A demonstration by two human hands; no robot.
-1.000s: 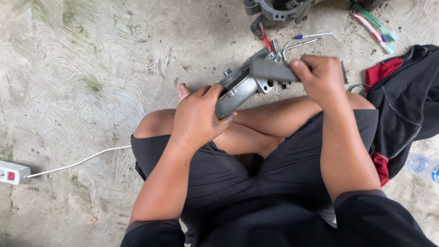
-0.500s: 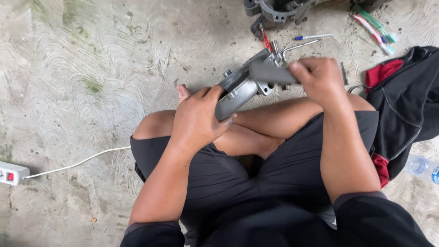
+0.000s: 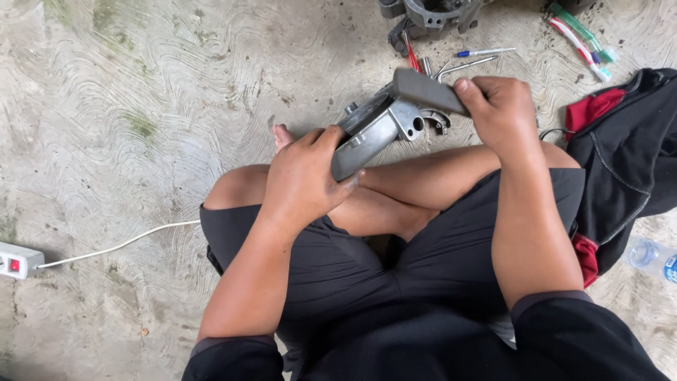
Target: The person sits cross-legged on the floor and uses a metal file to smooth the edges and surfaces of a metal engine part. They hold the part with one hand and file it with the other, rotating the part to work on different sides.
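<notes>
Hands share one load: my left hand [image 3: 303, 180] is closed around the near end of the grey cast-metal machine part [image 3: 377, 130], held above my crossed legs. I see its long axis rising far-right to my right hand [image 3: 497, 106], which pinches a flat grey block [image 3: 427, 92] against its far end.

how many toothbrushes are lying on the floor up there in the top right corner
2: a green plastic toothbrush and a red-and-white plastic toothbrush just below it, side by side on the concrete floor. Others may lie outside the frame.

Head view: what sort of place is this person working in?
Probably an informal repair spot on a bare concrete floor, not a fitted workshop. The person sits cross-legged holding a grey metal part, with loose hand tools and another metal casting lying on the floor and a power strip nearby.
</notes>
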